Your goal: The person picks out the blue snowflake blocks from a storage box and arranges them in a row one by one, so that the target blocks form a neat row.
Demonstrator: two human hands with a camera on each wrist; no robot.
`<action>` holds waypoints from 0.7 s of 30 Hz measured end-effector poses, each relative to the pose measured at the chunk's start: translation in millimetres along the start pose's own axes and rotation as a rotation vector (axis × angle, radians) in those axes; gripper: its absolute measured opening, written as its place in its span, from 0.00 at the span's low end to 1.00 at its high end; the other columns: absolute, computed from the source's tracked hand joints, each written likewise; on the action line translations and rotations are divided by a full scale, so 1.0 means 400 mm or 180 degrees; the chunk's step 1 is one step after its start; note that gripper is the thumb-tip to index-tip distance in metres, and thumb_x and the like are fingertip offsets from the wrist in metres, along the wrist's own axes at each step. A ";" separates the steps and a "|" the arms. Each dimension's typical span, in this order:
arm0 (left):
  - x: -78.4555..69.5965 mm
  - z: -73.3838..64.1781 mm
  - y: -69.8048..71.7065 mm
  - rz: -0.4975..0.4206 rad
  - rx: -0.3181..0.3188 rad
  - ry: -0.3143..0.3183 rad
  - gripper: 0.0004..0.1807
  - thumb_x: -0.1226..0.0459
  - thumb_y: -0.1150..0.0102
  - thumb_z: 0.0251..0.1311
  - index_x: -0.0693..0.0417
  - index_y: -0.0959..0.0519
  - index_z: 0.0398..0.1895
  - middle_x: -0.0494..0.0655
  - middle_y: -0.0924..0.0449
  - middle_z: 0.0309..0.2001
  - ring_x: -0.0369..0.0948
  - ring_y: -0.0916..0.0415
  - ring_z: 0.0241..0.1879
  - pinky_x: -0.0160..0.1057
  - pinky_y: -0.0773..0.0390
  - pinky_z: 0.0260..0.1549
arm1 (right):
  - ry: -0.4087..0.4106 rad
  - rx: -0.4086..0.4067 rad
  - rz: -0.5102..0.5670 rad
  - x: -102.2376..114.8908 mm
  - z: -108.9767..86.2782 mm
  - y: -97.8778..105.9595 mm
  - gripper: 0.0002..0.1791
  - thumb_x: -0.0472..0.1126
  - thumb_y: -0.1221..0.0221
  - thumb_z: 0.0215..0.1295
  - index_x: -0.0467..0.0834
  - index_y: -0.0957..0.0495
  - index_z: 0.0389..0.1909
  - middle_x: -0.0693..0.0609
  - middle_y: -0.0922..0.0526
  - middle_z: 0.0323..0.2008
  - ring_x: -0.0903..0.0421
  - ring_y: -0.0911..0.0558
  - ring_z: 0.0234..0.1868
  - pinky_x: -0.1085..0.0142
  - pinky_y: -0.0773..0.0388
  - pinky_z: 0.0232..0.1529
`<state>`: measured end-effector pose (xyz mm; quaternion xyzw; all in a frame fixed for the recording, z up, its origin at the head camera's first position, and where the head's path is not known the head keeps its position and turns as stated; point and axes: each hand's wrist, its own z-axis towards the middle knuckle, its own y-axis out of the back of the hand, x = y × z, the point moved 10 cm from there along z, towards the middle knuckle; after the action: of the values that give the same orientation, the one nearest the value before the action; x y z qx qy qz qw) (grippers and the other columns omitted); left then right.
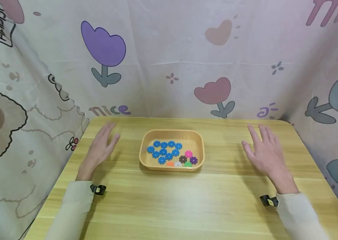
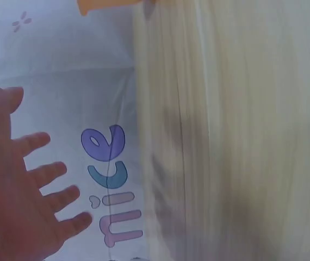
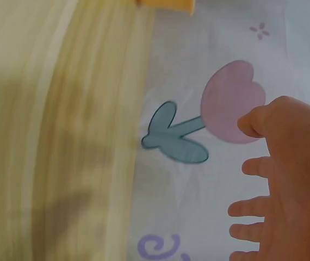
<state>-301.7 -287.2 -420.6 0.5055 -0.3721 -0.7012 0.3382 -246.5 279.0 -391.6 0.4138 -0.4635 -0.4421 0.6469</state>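
A shallow orange-yellow tray [image 1: 171, 169] stands in the middle of the table. Inside it lie several blue notched plastic discs [image 1: 163, 151], grouped toward the left. At its front right are a pink disc [image 1: 188, 154], a brown disc [image 1: 182, 159], a purple disc [image 1: 193, 160], a green disc [image 1: 188, 164], a white disc [image 1: 178, 164] and an orange disc [image 1: 170, 164]. My left hand [image 1: 99, 148] hovers left of the tray, fingers spread, holding nothing. On the other side my right hand [image 1: 266, 151] is likewise spread and holds nothing, apart from the tray.
The wooden table [image 1: 169, 203] reaches back to a printed curtain [image 1: 157, 43] with flowers and hearts, which also hangs along both sides. Each sleeve cuff carries a small black wrist camera [image 1: 98, 190]. A tray edge [image 2: 109, 4] shows atop the left wrist view.
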 end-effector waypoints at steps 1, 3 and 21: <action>-0.006 0.002 0.002 -0.0099 -0.0021 -0.0033 0.37 0.44 0.62 0.79 0.50 0.49 0.83 0.59 0.58 0.82 0.64 0.57 0.78 0.74 0.54 0.70 | 0.0027 -0.0038 0.0038 0.010 0.003 0.004 0.39 0.58 0.57 0.80 0.43 0.52 0.82 0.26 0.53 0.77 0.25 0.51 0.75 0.31 0.58 0.73; -0.022 0.006 0.005 -0.0275 -0.0076 -0.0114 0.35 0.46 0.59 0.79 0.52 0.47 0.82 0.60 0.55 0.81 0.63 0.56 0.78 0.72 0.54 0.71 | 0.0068 -0.0123 0.0127 0.029 0.007 0.012 0.38 0.56 0.55 0.80 0.43 0.50 0.82 0.26 0.51 0.76 0.25 0.49 0.75 0.32 0.56 0.73; -0.101 -0.014 -0.097 -0.2603 0.0170 -0.0263 0.25 0.65 0.51 0.78 0.66 0.36 0.74 0.66 0.37 0.73 0.68 0.36 0.68 0.45 0.21 0.60 | 0.0439 -0.0783 0.1181 0.204 0.038 0.031 0.27 0.37 0.41 0.72 0.40 0.29 0.70 0.35 0.29 0.65 0.33 0.31 0.66 0.32 0.31 0.60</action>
<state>-289.4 -234.7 -436.6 0.5918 -0.1718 -0.7876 0.0033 -244.4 202.5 -357.4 0.2688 -0.4290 -0.3395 0.7928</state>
